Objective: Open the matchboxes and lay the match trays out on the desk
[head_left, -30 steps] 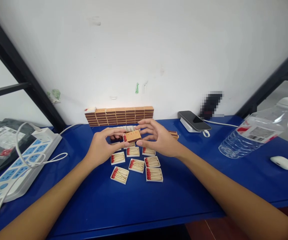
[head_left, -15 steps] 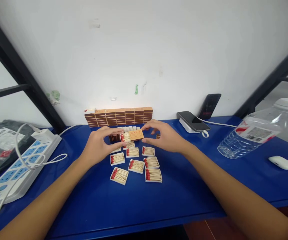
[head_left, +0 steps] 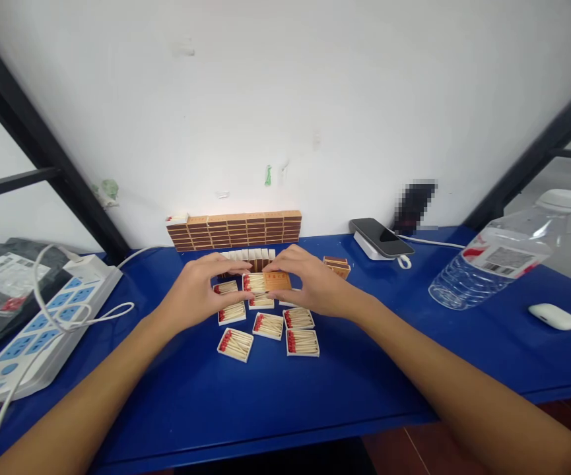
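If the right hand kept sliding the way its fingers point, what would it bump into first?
The right hand points leftward, gripping the matchbox sleeve with its tray half out. Going on, it would most likely meet the left hand at the tray's other end, though depth is hard to judge.

You have only one view, from the camera on your head, which looks forward and down at the blue table (head_left: 245,409) from close above its near edge, faces the white wall (head_left: 285,99) behind it, and shows both your forearms reaching in from the bottom corners.
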{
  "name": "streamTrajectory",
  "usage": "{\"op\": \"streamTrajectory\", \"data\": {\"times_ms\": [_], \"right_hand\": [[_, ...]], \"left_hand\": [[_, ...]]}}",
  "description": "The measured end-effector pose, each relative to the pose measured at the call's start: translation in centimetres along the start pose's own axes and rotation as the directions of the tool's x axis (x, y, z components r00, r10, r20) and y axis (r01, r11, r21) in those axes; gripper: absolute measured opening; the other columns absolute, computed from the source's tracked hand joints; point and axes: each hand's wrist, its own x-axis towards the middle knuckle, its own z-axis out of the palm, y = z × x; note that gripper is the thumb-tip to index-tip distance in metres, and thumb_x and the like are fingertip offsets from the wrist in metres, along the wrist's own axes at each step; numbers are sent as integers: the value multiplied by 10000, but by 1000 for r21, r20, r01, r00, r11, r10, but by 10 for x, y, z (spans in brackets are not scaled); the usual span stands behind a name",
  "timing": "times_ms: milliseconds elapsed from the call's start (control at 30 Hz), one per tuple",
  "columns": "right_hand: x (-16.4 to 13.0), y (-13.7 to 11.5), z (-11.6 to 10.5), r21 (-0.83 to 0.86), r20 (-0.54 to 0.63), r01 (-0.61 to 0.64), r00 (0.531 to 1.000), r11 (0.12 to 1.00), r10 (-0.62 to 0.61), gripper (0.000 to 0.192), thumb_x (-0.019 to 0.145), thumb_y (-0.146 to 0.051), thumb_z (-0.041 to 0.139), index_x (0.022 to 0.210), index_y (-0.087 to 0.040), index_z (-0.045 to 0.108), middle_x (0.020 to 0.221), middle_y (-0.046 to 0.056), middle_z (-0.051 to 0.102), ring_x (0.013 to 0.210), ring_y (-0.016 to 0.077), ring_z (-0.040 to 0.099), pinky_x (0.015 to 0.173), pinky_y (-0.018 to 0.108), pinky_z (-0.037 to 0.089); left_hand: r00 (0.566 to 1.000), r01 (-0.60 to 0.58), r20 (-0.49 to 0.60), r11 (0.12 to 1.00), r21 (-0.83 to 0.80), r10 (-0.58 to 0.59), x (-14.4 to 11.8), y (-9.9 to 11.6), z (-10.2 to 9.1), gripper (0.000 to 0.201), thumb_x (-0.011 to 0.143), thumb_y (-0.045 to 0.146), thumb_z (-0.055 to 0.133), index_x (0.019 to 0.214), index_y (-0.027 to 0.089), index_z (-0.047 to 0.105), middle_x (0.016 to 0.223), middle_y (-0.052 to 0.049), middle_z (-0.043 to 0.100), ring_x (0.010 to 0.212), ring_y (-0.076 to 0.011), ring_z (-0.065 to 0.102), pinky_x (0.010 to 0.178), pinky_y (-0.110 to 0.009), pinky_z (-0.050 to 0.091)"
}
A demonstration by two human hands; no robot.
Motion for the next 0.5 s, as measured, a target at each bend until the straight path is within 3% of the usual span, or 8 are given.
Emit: {"op": "streamTrajectory", "data": {"times_ms": [100,200,367,500], "right_hand": [[1,5,-9,-43,-58,-47,997,998,44,296,893,-337,779,1166,-247,709,1109,97,701,1097,304,593,961,480,515],[0,14,-19,-81,-139,-129,983,988,117,233,884,-325,759,1092,-240,697,1084,90,704,1071,297,615,944,477,518],[-2,36,-20,14,-242,-267,934,964,263,344,862,-335,730,1169,-206,647,1093,97,720,950,256,673,854,438,571],[-2,49,-14,106,-241,-291,920,951,308,423,834,-294,747,1234,-201,646,1181,119,728,988,259,718,936,472,601]], "left_hand": [[999,33,-6,998,52,-32,3,-6,-15,446,823,541,833,1158,249,796,1057,-63,805,944,-239,751,882,-377,616],[990,112,76,991,79,-118,6,-17,-39,445,796,584,832,1127,288,811,1081,-49,811,964,-259,756,890,-392,620],[909,313,251,943,112,-332,4,-42,-79,456,681,599,884,1042,323,846,962,-48,826,845,-278,770,740,-374,643],[852,390,308,905,168,-424,-3,-62,-93,444,659,617,877,1015,352,856,976,-50,824,860,-298,762,703,-365,628]]}}
